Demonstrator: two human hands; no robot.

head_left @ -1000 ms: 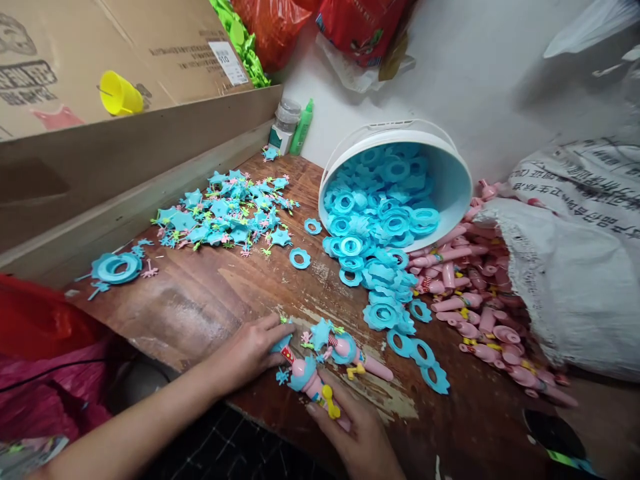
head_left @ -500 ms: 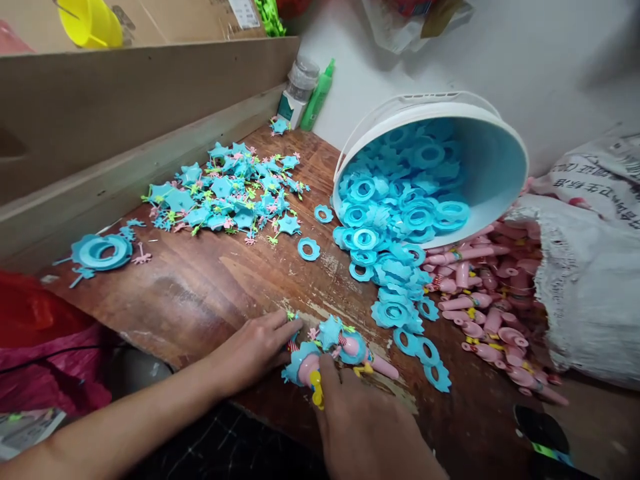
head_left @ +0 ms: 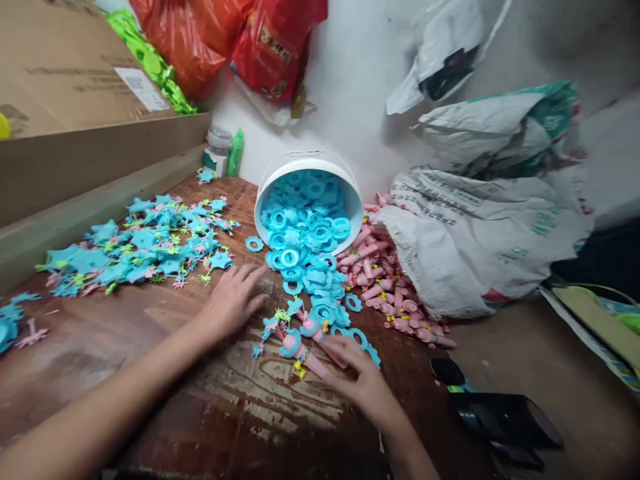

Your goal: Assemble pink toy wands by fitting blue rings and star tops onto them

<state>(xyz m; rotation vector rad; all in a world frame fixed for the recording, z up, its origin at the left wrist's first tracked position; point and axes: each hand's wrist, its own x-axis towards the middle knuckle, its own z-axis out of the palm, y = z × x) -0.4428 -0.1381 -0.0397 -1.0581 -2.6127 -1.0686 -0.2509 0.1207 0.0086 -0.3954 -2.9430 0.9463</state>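
Note:
My left hand [head_left: 234, 299] is open above the table, fingers stretched toward the pile of blue star-shaped pieces [head_left: 145, 240], with nothing in it. Two pink plastic toys with blue collars lie side by side in front of me. My right hand [head_left: 357, 373] has its thumb and fingers around their pink handles. The nearer pink toy [head_left: 291, 343] carries a yellow part, and the farther pink toy [head_left: 311, 325] lies just behind it. Small blue and green star pieces [head_left: 270, 327] are at their heads. Blue scalloped rings [head_left: 323, 310] spill close behind the toys.
A white bucket [head_left: 357, 213] lies on its side, full of blue rings. More pink toys [head_left: 380, 287] spill from a white woven sack [head_left: 450, 247] at the right. A wooden ledge [head_left: 100, 173] bounds the left. A black object [head_left: 505, 420] lies at the lower right.
The view has swung right and up. My left hand has come off the toys and moved away to their left. The two toys are now side by side, with my right hand at their handles.

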